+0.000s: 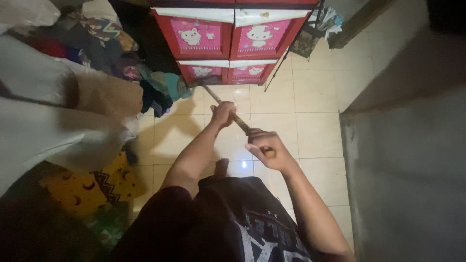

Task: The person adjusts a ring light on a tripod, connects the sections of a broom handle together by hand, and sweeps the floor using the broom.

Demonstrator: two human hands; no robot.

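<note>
Above the tiled floor point(310, 121), both hands grip a long wooden stick point(238, 121): left hand point(222, 114) wrapped midway, right hand point(264, 148) fisted at its end. It looks stiff, light, best held spaced apart.

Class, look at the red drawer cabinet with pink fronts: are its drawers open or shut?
Shut. The pink fronts of the red drawer cabinet sit flush in their red frames, with no drawer pulled out in view.

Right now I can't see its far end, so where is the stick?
In the head view the stick runs diagonally at centre, gripped by the left hand and right hand, its far end at the foot of the red drawers.
</note>
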